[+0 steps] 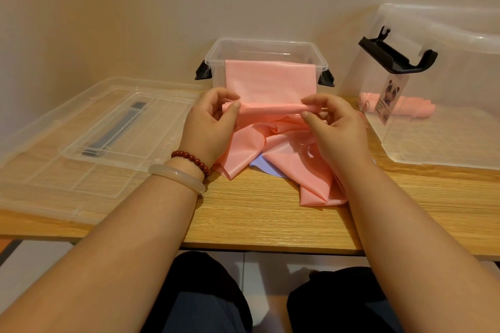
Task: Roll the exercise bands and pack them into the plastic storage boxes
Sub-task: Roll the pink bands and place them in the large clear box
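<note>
A pink exercise band (270, 81) hangs over the front rim of a small clear storage box (266, 47) with black latches. Its near end is rolled into a thin tube held between my hands. My left hand (213, 121) pinches the tube's left end, and my right hand (332, 121) pinches the right end. More pink band (286, 154) lies crumpled on the wooden table below my hands, with a pale purple band (263, 166) partly hidden under it. A large clear box (438, 94) at the right holds rolled pink bands (416, 108).
A clear lid (89, 140) with a grey handle lies flat on the table at the left. The large box has a black latch (397, 54) and a panda label. The wall stands right behind the boxes. The table's front edge runs just above my knees.
</note>
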